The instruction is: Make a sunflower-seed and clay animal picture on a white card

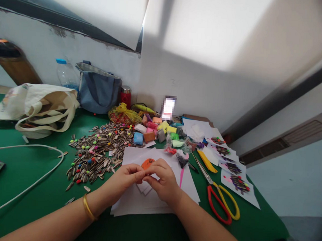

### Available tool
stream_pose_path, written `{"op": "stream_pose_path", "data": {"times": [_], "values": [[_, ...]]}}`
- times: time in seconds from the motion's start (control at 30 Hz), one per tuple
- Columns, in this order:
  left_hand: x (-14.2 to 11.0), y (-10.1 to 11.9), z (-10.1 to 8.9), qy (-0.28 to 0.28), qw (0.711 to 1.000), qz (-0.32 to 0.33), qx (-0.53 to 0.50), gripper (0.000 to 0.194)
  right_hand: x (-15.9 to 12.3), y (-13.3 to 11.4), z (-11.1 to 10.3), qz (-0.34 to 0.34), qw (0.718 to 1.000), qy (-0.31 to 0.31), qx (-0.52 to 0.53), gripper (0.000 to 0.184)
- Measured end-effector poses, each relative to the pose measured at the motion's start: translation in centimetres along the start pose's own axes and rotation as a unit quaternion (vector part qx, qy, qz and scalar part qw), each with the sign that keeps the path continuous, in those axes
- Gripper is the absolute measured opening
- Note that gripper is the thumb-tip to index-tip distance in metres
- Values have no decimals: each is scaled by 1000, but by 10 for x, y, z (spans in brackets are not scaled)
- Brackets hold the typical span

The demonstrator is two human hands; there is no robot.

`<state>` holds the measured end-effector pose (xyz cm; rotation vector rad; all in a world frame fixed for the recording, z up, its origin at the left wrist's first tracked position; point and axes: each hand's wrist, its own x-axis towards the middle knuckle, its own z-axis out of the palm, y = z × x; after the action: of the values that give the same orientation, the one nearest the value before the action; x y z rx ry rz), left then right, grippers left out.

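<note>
My left hand (129, 175) and my right hand (165, 180) meet above a stack of white paper (133, 155). Thumbs and fingers are pinched together at the tips. Whatever lies between them is too small or hidden to make out. Just beyond the fingertips shows a flat orange piece (148, 163) with dark marks, partly covered by my right hand; I cannot tell if the fingers touch it. Small white paper pieces (146, 189) lie under the hands. A pink strip (181, 176) rests on the paper to the right.
Striped sunflower seeds (100, 149) with coloured bits spread at the left. Blocks of coloured clay (149, 136) sit behind the paper. Scissors (219, 195), a yellow cutter (207, 161) and decorated cards (240, 184) lie right. A white cable (39, 177) crosses the left; bags (99, 90) stand behind.
</note>
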<state>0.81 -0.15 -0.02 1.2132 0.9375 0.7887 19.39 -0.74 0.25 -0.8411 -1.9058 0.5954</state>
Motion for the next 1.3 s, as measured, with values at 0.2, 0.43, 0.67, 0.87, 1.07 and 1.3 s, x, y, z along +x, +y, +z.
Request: {"op": "stream_pose_path", "data": {"times": [0.2,0.43,0.67,0.87,1.07,1.3], "values": [[2,-2,-2,10,999,22,45,40,1,0,0,-4,1000,-14,-10,19],[5,-5,-6,25,983,86,158,36,5,10,-18,-4,998,10,-66,10],[5,-6,-12,37,865,241,440,16,3,30,-55,108,981,38,-155,18],[3,-17,-10,19,789,255,558,54,-7,39,-47,128,951,-110,-261,16],[6,-25,-11,-7,799,170,577,86,-7,62,-36,94,940,-87,-315,15],[6,-19,-9,-23,802,131,582,85,-19,53,-42,90,902,-152,-395,25]]}}
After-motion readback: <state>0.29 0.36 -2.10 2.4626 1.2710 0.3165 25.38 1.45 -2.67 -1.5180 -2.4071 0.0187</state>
